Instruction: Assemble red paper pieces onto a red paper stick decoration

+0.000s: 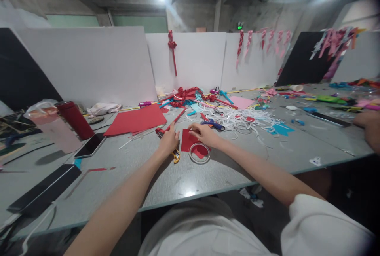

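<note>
My left hand (168, 142) is closed around a thin red paper stick (179, 115), whose upper end slants away to the right. Below that wrist lies a yellow utility knife (176, 157). My right hand (205, 135) has its fingers curled together over the top edge of a small red paper piece (186, 142); whether they pinch anything is too small to make out. A ring-shaped roll of clear tape (190, 154) rests on the lower part of that paper. Just behind my right hand is a dark blue-handled tool (214, 124), probably a glue gun or scissors.
Large red sheets (138, 119) lie to the left, near a phone (90, 145), a red flask (75, 119) and a pink bottle (55, 129). White paper strips (237, 118) heap up behind my right hand. At far right is another person's hand (366, 123).
</note>
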Available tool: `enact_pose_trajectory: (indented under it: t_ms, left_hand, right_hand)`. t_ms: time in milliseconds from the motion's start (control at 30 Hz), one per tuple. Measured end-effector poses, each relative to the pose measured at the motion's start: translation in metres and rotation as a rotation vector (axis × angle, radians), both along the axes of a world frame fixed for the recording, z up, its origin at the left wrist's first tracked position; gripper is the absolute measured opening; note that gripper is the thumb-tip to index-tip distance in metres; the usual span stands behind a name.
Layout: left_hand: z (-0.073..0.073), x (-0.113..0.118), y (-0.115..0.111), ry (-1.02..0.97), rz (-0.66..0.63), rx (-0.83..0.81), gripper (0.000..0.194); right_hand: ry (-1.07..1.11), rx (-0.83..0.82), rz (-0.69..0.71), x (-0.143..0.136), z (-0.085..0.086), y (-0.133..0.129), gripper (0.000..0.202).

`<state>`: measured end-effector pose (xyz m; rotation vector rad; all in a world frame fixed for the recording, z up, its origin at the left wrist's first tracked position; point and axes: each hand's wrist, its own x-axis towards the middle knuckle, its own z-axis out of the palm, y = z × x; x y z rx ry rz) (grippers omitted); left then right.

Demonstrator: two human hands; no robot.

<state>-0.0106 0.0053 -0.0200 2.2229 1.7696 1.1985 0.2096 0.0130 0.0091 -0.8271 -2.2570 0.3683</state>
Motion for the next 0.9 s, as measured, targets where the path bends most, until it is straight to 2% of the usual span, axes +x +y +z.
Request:
enact_pose_trajectory:
  t_ms: [100, 167, 200, 300, 367, 433, 533, 633, 700, 767, 900]
  left_hand:
    - [0.001, 0.000, 0.000, 0.004, -0.018, 0.011, 0.039]
    - [0.003, 0.001, 0.000, -0.047, -0.092, 0.025, 0.031]
    - [0.004, 0.002, -0.001, -0.086, -0.137, 0.024, 0.033]
    - [0.007, 0.006, -0.004, -0.217, -0.230, -0.006, 0.055]
    - [0.009, 0.009, -0.007, -0.264, -0.268, -0.003, 0.054]
    - [0.010, 0.013, -0.009, -0.256, -0.306, 0.037, 0.045]
    - [0.011, 0.015, -0.010, -0.265, -0.272, 0.080, 0.036]
    - [0.010, 0.012, -0.006, -0.364, -0.191, 0.085, 0.036]
    - [0.009, 0.008, -0.001, -0.418, -0.118, 0.099, 0.036]
    - [0.008, 0.002, 0.004, -0.438, -0.025, 0.108, 0.035]
    - [0.005, -0.007, 0.011, -0.402, 0.093, 0.104, 0.031]
  right_hand:
    - [0.109, 0.030, -0.060, 0.000, 0.002, 0.000, 0.026]
    - [0.187, 0.029, -0.111, 0.000, 0.002, 0.002, 0.025]
    - [0.229, 0.014, -0.131, 0.000, 0.001, 0.003, 0.025]
    - [0.341, -0.046, -0.167, 0.000, -0.001, 0.008, 0.024]
    - [0.393, -0.068, -0.172, 0.001, -0.002, 0.010, 0.024]
    - [0.433, -0.075, -0.164, 0.001, -0.003, 0.011, 0.023]
    - [0.474, -0.097, -0.143, 0.000, -0.003, 0.011, 0.025]
    - [0.479, -0.114, -0.155, 0.000, -0.001, 0.009, 0.028]
    - [0.420, -0.094, -0.169, 0.003, 0.003, 0.008, 0.029]
    - [0.246, -0.082, -0.104, 0.009, 0.010, 0.006, 0.030]
    - [-0.271, -0.122, 0.223, 0.022, 0.018, 0.005, 0.035]
